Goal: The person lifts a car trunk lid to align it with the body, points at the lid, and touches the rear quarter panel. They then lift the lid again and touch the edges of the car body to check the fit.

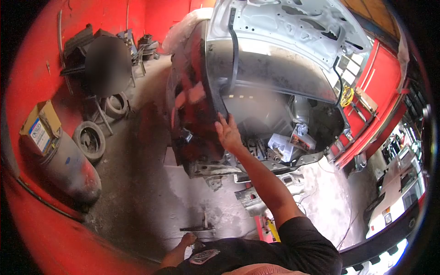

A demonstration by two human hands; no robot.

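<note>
My right hand point(229, 134) reaches forward with its fingers apart and touches the edge of a dark, dusty car panel point(197, 105) beside the open trunk. Low in the view, close to my body, my left hand point(187, 240) is closed around something pale that I cannot make out. The raised grey trunk lid point(293, 27) stands above the car. Inside the trunk lie a white box point(280, 146), a crumpled white item point(301, 129) and small loose parts.
To the left stand a large cylinder point(73, 169) with an open cardboard box point(42, 130) and tires point(89, 141). A dark stand point(197, 228) is on the floor before me. Yellow cable point(347, 96) hangs right; another vehicle point(396, 192) is at the far right.
</note>
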